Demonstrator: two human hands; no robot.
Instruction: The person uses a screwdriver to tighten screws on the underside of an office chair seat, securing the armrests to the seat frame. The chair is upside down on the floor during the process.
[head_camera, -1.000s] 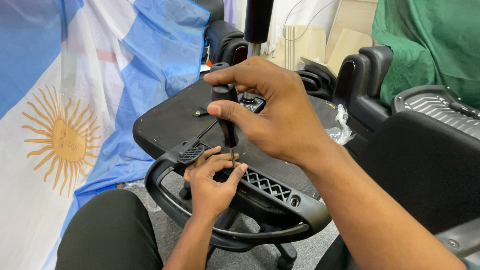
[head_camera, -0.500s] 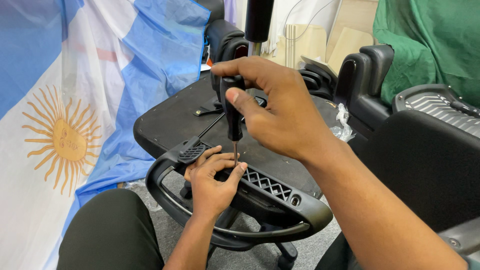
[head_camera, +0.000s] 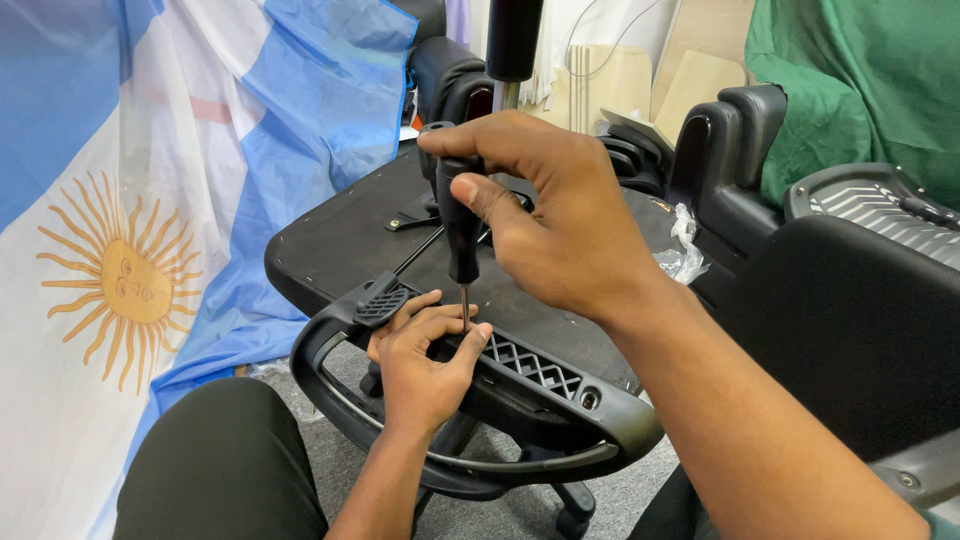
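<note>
– Where is the screwdriver pointing?
– Straight down – its tip is touching the black armrest. The right hand is gripping its handle above; the left hand is pinching near the tip.

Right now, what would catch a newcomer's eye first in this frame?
At centre, the right hand grips a black-handled screwdriver upright, its tip down by the left hand, which steadies a black chair armrest bracket on an overturned seat base. Filling the left side hangs a blue and white flag with a golden sun.
</note>
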